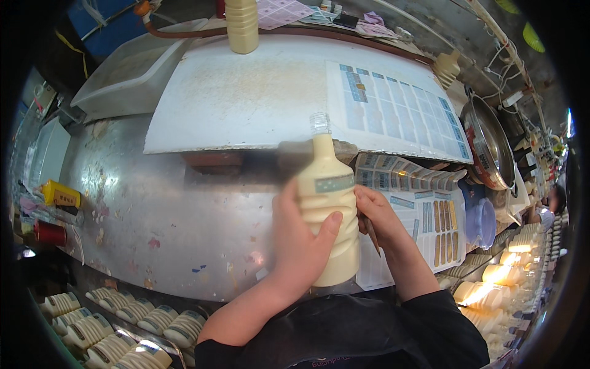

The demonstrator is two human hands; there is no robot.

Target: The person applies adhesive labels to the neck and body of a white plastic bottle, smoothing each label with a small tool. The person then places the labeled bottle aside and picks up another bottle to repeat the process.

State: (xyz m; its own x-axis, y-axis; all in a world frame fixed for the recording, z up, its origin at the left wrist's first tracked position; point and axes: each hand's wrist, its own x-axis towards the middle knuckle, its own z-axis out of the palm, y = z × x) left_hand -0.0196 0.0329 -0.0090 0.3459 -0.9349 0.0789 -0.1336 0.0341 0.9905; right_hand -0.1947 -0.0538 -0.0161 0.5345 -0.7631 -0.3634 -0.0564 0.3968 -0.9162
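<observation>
A ribbed clear plastic bottle (326, 209), filled nearly to the neck with cream-coloured liquid and uncapped, stands upright over the near edge of a dented shiny metal table (153, 209). A pale blue-green label strip is wrapped round its shoulder. The left hand (301, 237) is curled round the bottle's lower body, thumb laid across the front. The right hand (378, 215) rests against the bottle's right side with its fingers closed on a thin brown stick-like tool (370, 232) that points downward.

Just right of the hands lie sheets of small stickers (424, 209) in blue and tan, partly overlapping. Behind the bottle a worn white board (246, 98) covers the table, with a sheet of blue-square stickers (399, 111) on its right part and another filled cream bottle (242, 24) at its far edge. A white plastic tray (123, 74) sits to the far left, and a round metal pan (485, 147) to the right. Below the table edge, rows of filled cream bottles (117, 323) lie at the lower left, and more at the lower right (498, 289).
</observation>
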